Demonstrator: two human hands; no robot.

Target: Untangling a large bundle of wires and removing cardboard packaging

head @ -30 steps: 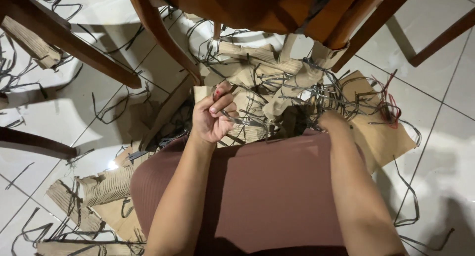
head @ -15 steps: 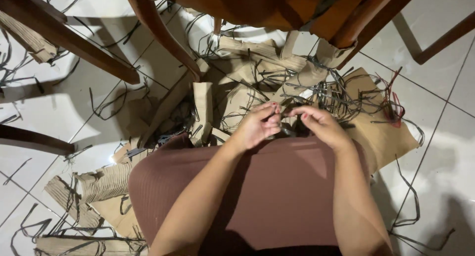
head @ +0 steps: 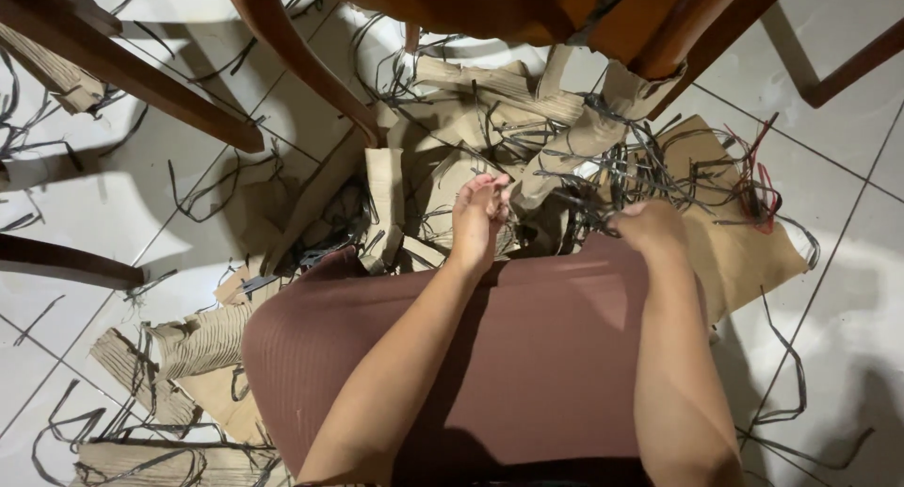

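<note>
My left hand (head: 478, 219) is raised over the front of my lap, fingers pinched together on what looks like a thin black strip. To the right, my right hand (head: 650, 228) is closed in a fist at the edge of a tangle of black strips (head: 617, 162), gripping some of them. The tangle lies on a heap of torn brown cardboard pieces (head: 471, 120) on the tiled floor just beyond my knees. My lap is covered by brown fabric (head: 527, 355).
Dark wooden chair legs (head: 292, 63) and rails cross the top and left. A few red strips (head: 758, 176) lie at the right on a flat cardboard sheet (head: 744, 251). More corrugated cardboard scraps (head: 188, 346) and loose black strips litter the white tiles at the left and bottom.
My hands were close together over the pile half a second ago and have pulled apart. The left hand stays near the middle and the right has moved right into the tangle.
</note>
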